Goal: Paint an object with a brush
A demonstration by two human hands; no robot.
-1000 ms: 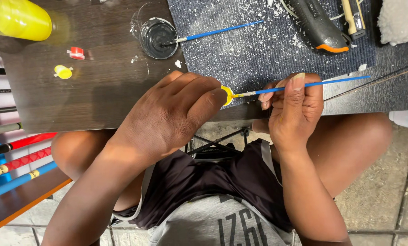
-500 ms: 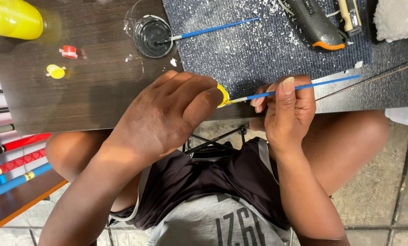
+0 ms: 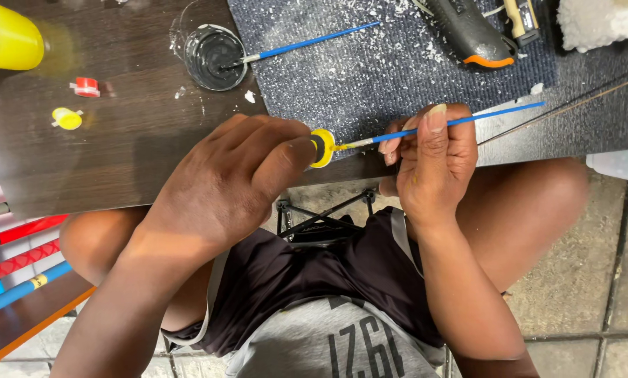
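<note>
My left hand (image 3: 233,175) grips a small round piece (image 3: 322,148) with a yellow face, held at the table's near edge. My right hand (image 3: 429,157) pinches a thin blue-handled paintbrush (image 3: 461,121), its tip touching the yellow face. Most of the small piece is hidden by my left fingers. A second blue brush (image 3: 307,43) rests with its tip in a clear cup of dark water (image 3: 214,56) further back on the dark wooden table (image 3: 118,154).
A grey mat (image 3: 370,77) dusted with white flakes covers the table's right part. On it lie a black and orange tool (image 3: 471,35) and white fluffy material (image 3: 601,21). At left sit a yellow container (image 3: 5,38), a small red piece (image 3: 85,87) and a small yellow piece (image 3: 66,118).
Both hands stay together at the table edge; the brush tip keeps working on the yellow face with only slight shifts. The view has drifted a little.
</note>
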